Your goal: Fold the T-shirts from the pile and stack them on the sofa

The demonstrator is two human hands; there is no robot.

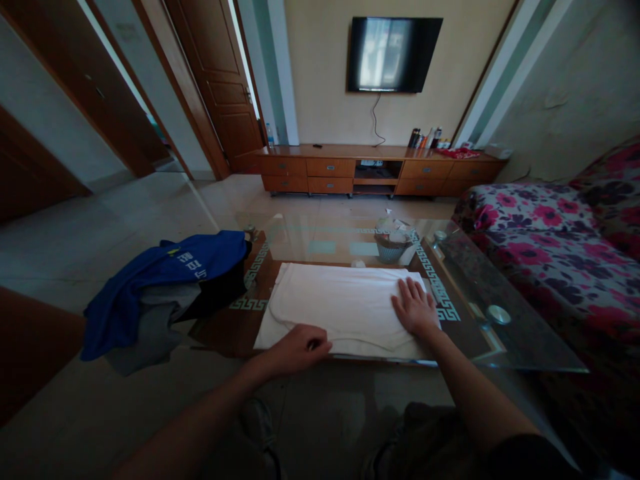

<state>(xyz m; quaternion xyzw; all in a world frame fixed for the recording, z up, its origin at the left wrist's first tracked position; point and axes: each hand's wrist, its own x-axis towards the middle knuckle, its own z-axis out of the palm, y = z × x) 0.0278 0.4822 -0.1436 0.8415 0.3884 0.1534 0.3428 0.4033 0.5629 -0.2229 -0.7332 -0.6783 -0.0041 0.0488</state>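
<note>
A white garment (340, 303), folded into a wide flat rectangle, lies on the glass coffee table (530, 343) in front of me. My right hand (415, 307) rests palm down on its right end, fingers stretched out and a little apart. At its near edge, left of the middle, my left hand (300, 348) is closed, with thumb and fingers curled round into a ring. Whether a bit of fabric is pinched in those fingers is hidden. Left of the white garment, a blue garment (165, 267) with white lettering lies heaped with grey cloth (150, 333) and black cloth (223, 293).
A small basket (393, 250) with a plastic liner shows beyond the white garment. Along the far wall runs a low wooden cabinet (330, 167) with bottles (425, 139) on top, under a television (395, 53). A flowered sofa (545, 227) stands to the right.
</note>
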